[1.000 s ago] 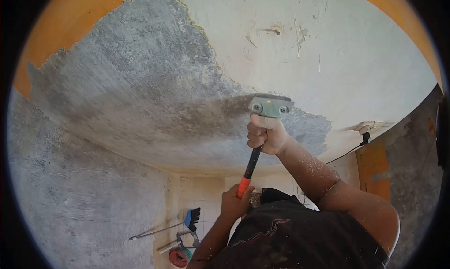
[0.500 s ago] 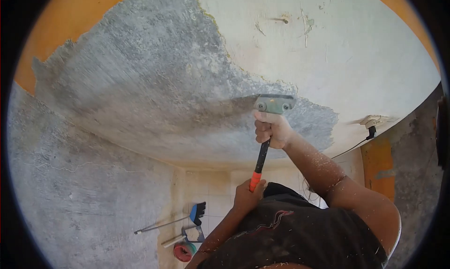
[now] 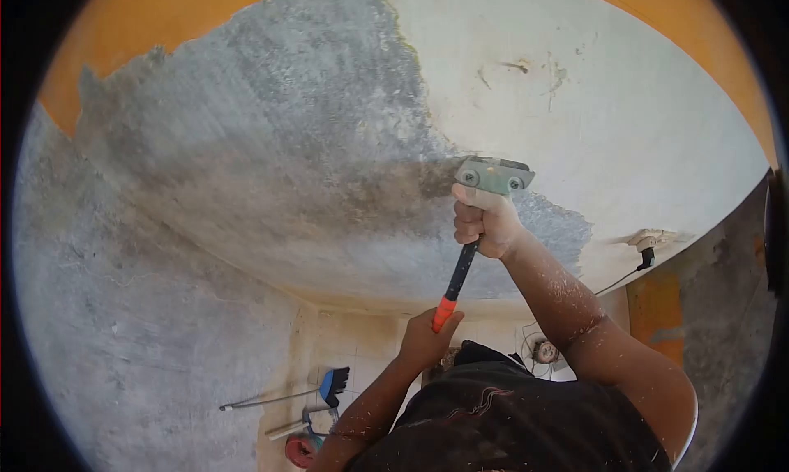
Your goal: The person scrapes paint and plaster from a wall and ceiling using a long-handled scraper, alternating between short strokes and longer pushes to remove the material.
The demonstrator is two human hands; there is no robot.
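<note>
A scraper (image 3: 462,267) with a black handle, a red-orange grip end and a wide green-grey head lies against the wall. My right hand (image 3: 486,221) is wrapped round the handle just below the head, its thumb up against the head. Lower down, my left hand (image 3: 429,336) closes round the red-orange end. The blade edge meets the border between the bare grey wall (image 3: 312,110) and the white paint (image 3: 641,119). Pale flakes cling to my right forearm.
A socket with a black plug (image 3: 647,257) and cable is on the wall at right. Below left are a blue broom (image 3: 331,386), a dustpan (image 3: 319,421) and a red roll-like object (image 3: 302,451). A round object (image 3: 545,351) lies behind my body.
The scraper head and my right hand have shifted slightly right, and the head is tilted a little differently. The view has moved, and the round object now shows. Both hands keep their hold.
</note>
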